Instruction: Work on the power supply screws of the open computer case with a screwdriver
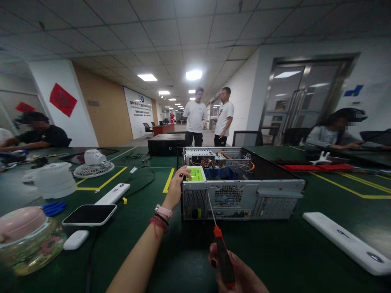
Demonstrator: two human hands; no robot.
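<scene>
An open desktop computer case (275,191) lies on the green table, its rear panel facing me. My left hand (177,185) rests on the case's top left corner, fingers curled over the power supply with the green label (195,174). My right hand (235,272) is closed around the orange and black handle of a screwdriver (221,252). Its thin shaft points up, and the tip touches the rear panel near the power supply grille (208,194).
A phone (90,214), a white remote (113,193), a white fan (93,163), a pink-lidded jar (27,240) and a black cable lie at left. A long white bar (345,242) lies at right. Two people stand beyond the table; others sit at both sides.
</scene>
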